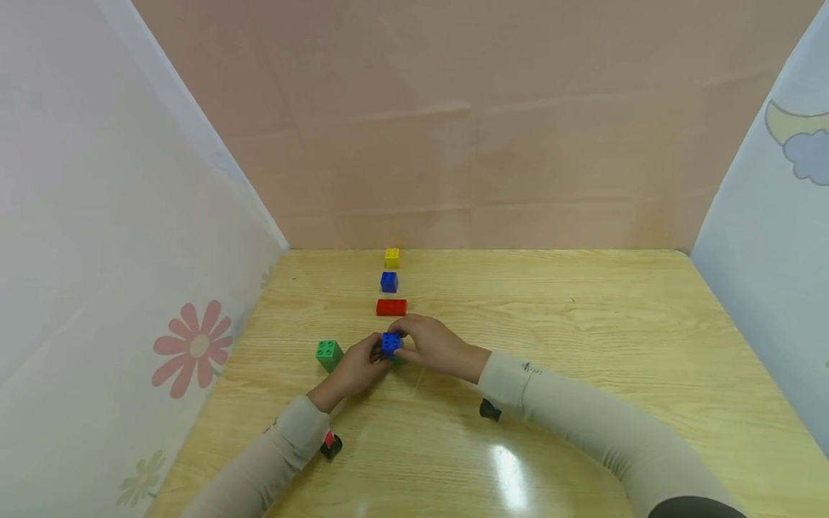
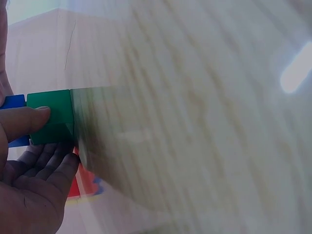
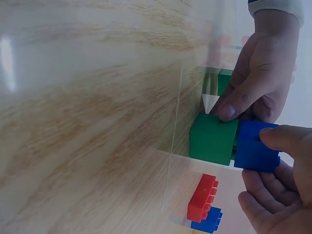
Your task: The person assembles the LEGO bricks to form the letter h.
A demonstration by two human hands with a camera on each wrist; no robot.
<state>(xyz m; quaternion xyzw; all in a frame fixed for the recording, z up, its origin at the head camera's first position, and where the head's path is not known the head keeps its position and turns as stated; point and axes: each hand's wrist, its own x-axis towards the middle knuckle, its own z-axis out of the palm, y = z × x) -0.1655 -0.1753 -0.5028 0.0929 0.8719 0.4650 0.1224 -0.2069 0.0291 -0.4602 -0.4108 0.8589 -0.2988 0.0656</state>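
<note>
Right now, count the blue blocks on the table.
2. One blue block is held between both hands, on top of a green block. The other blue block stands in the row behind, between the yellow block and the red block. Hands could hide more.

my head view looks down across the pale wooden table [image 1: 583, 345]; both wrist views sit close (low, sideways), sharing the green plastic block [image 3: 213, 139].

Red brick [image 1: 391, 307], blue cube [image 1: 388, 281], yellow cube [image 1: 391, 257] (lined up); green cube [image 1: 329, 354] apart.
</note>
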